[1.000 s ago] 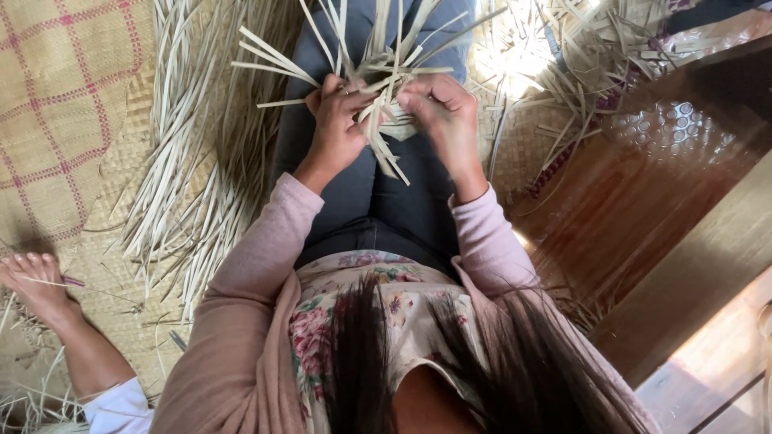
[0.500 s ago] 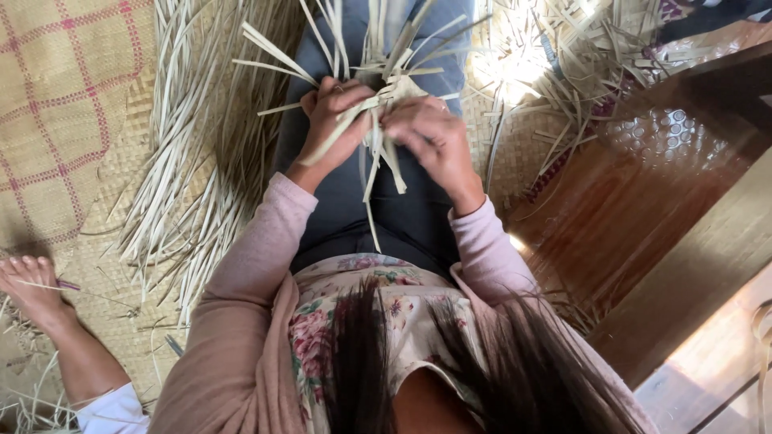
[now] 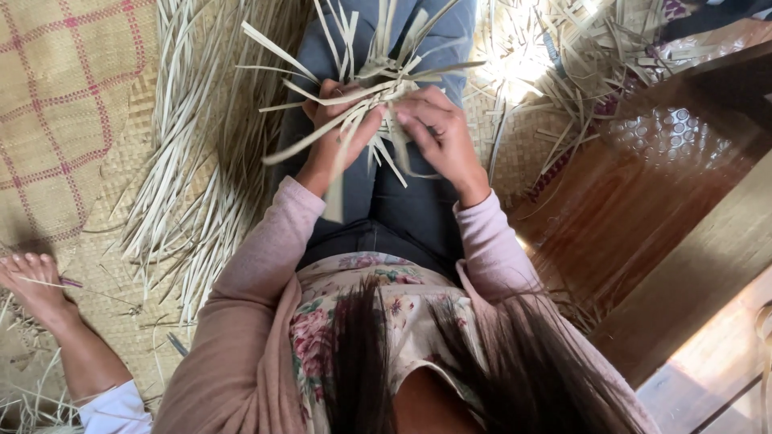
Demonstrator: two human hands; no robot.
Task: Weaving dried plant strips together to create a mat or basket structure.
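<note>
Over my lap I hold a small half-woven piece of pale palm-leaf strips, its loose ends fanning out up and to the left. My left hand grips the piece from the left, with several long strips crossing over its fingers. On the right, my right hand pinches strips at the woven middle. Both hands sit close together above my dark trousers.
A heap of loose pale strips lies on the woven mat to my left. More cut strips are scattered at the upper right. Another person's bare foot rests at the lower left. Brown wooden furniture stands to my right.
The woven piece has been turned in my hands. Several long strips now hang across my left hand toward the lower left. My right hand has shifted slightly inward on the middle.
</note>
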